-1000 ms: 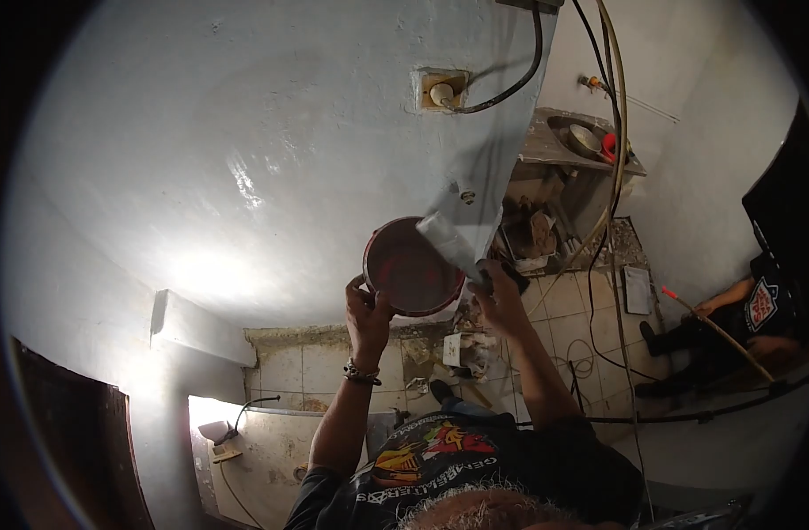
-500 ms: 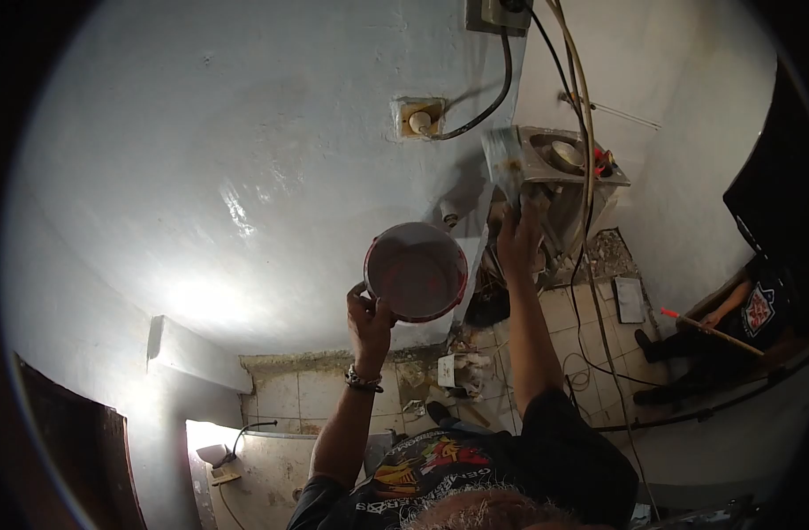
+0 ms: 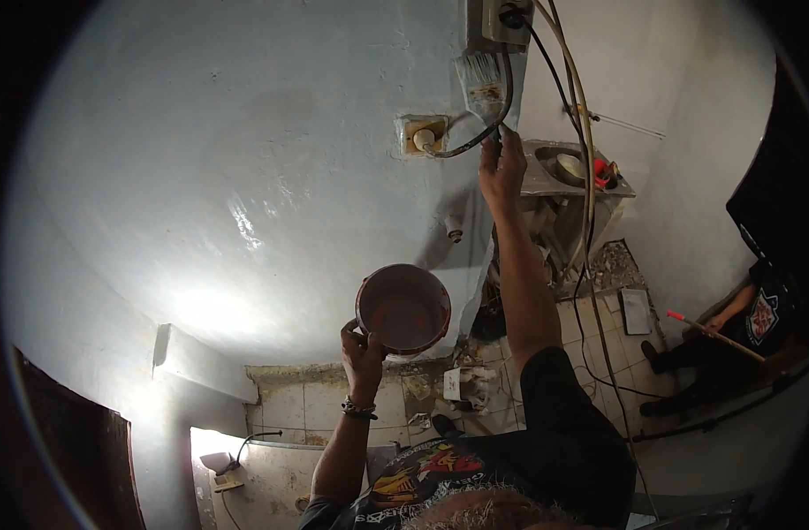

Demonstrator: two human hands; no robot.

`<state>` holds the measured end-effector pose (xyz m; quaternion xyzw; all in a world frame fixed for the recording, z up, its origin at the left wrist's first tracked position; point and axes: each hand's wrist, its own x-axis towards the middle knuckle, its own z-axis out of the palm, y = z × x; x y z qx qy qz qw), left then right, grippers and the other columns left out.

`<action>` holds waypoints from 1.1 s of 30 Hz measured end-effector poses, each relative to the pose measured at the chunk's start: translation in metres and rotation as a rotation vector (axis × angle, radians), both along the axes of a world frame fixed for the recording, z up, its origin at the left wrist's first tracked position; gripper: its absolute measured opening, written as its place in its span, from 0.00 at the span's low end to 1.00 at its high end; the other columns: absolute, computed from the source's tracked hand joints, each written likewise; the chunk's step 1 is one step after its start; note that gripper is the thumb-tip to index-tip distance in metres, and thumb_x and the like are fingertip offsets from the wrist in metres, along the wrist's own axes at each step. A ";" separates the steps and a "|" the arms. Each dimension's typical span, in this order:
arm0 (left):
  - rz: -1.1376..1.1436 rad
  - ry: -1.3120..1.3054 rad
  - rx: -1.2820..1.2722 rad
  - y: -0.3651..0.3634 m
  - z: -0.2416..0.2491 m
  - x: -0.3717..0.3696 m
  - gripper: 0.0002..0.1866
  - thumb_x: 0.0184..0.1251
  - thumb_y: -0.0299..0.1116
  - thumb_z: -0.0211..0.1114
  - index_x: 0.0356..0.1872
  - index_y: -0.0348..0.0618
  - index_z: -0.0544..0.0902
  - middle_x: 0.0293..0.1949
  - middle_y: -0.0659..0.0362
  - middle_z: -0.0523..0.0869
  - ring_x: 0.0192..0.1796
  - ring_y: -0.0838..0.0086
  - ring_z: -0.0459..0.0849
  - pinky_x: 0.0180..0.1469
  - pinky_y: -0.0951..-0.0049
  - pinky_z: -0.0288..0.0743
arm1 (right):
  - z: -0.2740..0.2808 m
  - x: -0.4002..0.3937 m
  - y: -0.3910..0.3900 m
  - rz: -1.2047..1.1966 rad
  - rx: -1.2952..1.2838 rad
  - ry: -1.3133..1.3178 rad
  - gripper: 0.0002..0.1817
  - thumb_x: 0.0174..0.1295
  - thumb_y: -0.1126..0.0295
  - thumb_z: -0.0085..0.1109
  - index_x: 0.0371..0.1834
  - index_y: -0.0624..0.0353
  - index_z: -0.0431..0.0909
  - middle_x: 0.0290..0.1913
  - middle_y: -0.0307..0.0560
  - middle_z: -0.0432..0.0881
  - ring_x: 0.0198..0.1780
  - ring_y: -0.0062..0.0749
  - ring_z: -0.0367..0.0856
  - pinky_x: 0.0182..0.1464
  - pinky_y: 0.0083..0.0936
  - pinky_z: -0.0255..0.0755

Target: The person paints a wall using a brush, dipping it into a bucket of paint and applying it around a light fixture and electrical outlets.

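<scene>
My left hand (image 3: 364, 360) grips the rim of a round paint bucket (image 3: 404, 309), which is tilted so that its inside faces me; red stains mark its rim and bottom. Raised high on the right, my right hand (image 3: 503, 163) is closed around the handle of a wide paintbrush (image 3: 484, 87). The bristles, whitish with paint, point up and lie at the pale blue wall (image 3: 307, 177). A dark cable (image 3: 475, 143) crosses in front of the brush near its handle. The cable runs from a plug in a wall socket (image 3: 422, 137) just left of the brush.
An electrical box (image 3: 506, 22) sits above the brush, with long cables (image 3: 590, 185) hanging down. A pipe stub (image 3: 454, 231) juts from the wall. At right are a sink (image 3: 553, 168) and a seated person (image 3: 749, 318) holding a stick. A lamp (image 3: 215, 461) shines at lower left.
My right hand has lifted the paintbrush up and slightly left, from beside the sink to the wall by the socket. The bucket in my left hand has dropped a little.
</scene>
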<state>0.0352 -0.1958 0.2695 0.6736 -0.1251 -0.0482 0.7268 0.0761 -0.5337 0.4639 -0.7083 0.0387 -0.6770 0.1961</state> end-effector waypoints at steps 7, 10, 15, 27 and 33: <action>0.028 -0.011 0.013 0.003 -0.010 0.004 0.21 0.64 0.28 0.62 0.55 0.32 0.69 0.26 0.60 0.77 0.22 0.80 0.79 0.22 0.78 0.74 | 0.007 0.007 0.003 -0.008 0.018 0.048 0.12 0.64 0.75 0.55 0.49 0.67 0.74 0.36 0.58 0.77 0.36 0.53 0.79 0.38 0.42 0.72; 0.024 -0.046 0.056 0.004 -0.005 0.001 0.19 0.66 0.25 0.60 0.55 0.32 0.68 0.27 0.61 0.75 0.22 0.82 0.77 0.21 0.80 0.72 | 0.002 -0.001 0.015 -0.012 0.031 0.067 0.13 0.64 0.75 0.55 0.50 0.68 0.74 0.36 0.58 0.77 0.37 0.55 0.79 0.38 0.43 0.72; 0.017 -0.023 0.037 0.006 -0.012 0.001 0.18 0.65 0.25 0.59 0.55 0.32 0.68 0.27 0.61 0.75 0.22 0.81 0.77 0.21 0.79 0.73 | -0.029 -0.012 0.024 -0.044 0.024 0.080 0.14 0.65 0.73 0.56 0.50 0.69 0.74 0.36 0.58 0.78 0.36 0.54 0.80 0.38 0.42 0.73; 0.017 -0.009 0.063 0.009 -0.019 0.001 0.22 0.65 0.28 0.61 0.57 0.30 0.67 0.25 0.59 0.78 0.24 0.77 0.81 0.23 0.76 0.75 | 0.004 0.002 0.005 -0.057 0.007 0.001 0.12 0.63 0.74 0.57 0.47 0.69 0.76 0.34 0.57 0.78 0.35 0.50 0.80 0.37 0.39 0.72; 0.012 0.007 0.066 0.012 -0.018 -0.002 0.22 0.65 0.29 0.61 0.56 0.31 0.68 0.25 0.59 0.78 0.24 0.78 0.81 0.23 0.77 0.74 | -0.004 0.007 0.002 0.132 0.072 0.061 0.09 0.60 0.78 0.57 0.43 0.67 0.77 0.32 0.54 0.78 0.34 0.47 0.80 0.36 0.37 0.72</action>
